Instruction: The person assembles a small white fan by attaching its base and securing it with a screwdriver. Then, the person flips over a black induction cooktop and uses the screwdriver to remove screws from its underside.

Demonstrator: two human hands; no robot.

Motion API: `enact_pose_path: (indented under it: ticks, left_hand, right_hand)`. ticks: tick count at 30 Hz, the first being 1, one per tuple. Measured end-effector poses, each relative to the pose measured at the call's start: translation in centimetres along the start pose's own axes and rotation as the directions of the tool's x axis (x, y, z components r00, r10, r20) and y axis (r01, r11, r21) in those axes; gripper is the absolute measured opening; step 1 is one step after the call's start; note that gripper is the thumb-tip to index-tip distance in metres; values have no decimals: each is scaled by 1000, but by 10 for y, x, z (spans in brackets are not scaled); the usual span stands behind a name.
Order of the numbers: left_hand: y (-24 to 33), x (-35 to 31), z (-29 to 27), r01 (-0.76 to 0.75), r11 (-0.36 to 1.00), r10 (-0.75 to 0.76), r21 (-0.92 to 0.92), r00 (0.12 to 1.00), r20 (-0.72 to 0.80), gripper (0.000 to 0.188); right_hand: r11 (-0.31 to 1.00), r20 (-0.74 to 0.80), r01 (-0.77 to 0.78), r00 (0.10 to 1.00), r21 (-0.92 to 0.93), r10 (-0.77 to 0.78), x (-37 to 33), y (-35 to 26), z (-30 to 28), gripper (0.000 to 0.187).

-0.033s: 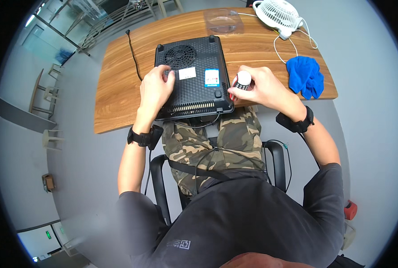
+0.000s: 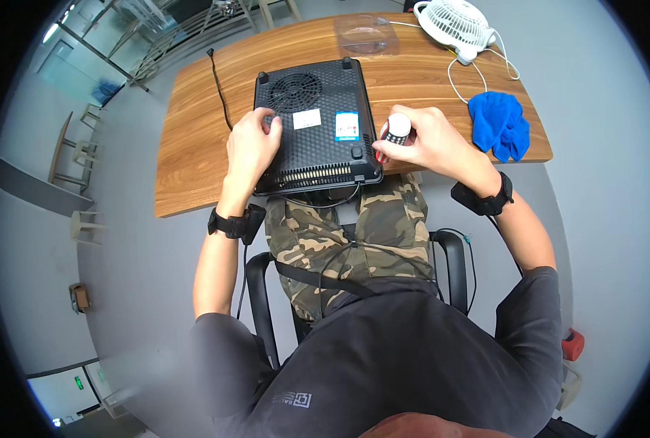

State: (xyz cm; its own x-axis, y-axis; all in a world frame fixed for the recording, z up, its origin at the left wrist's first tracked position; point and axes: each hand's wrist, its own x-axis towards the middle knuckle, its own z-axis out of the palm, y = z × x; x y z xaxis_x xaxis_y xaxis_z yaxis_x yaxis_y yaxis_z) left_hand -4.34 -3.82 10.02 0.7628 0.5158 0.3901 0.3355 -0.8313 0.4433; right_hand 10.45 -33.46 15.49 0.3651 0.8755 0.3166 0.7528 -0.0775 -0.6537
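A black induction cooker (image 2: 317, 150) lies upside down at the table's near edge, its round fan grille, two labels and feet facing up. My left hand (image 2: 252, 139) is closed over its left edge, with forefinger and thumb curled over the underside and the other fingers mostly hidden. Beside the cooker's right edge, my right hand (image 2: 428, 139) is closed on a small cylinder (image 2: 397, 130) with a white round end and a black, light-dotted side. Something red shows just below the right fingertips, close to the cooker's near right corner. The cylinder's lower part is hidden.
A blue cloth (image 2: 498, 125) lies crumpled on the right of the wooden table (image 2: 193, 157). Behind it stands a white fan (image 2: 456, 25) with a looped cable. A clear plastic tray (image 2: 366, 36) sits at the far edge. A black plug cord (image 2: 219, 87) runs left of the cooker.
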Motion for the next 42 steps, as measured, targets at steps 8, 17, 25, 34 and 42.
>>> enact_pose_path:
  ticks: [8,17,25,34,42]
  left_hand:
    - [-65,-17,8,122,980,-114,158,992,-60,38]
    - [-59,-18,7,194,977,-201,85,976,82,42]
    - [-68,-17,23,67,998,-67,1,997,32,36]
    - [-46,-17,2,82,972,-99,219,993,66,33]
    - [62,3,-11,-525,793,574,-308,813,92,33]
  right_hand:
    - [1000,-30,7,1000,14,-6,-1,9,3,25]
    - [998,5,-62,998,-30,62,0,-2,-7,31]
    - [998,3,-59,998,-10,59,2,-5,1,29]
    - [1000,6,-13,1000,14,13,-4,-13,-1,26]
    - [999,54,21,998,-27,-19,-1,-14,-1,28]
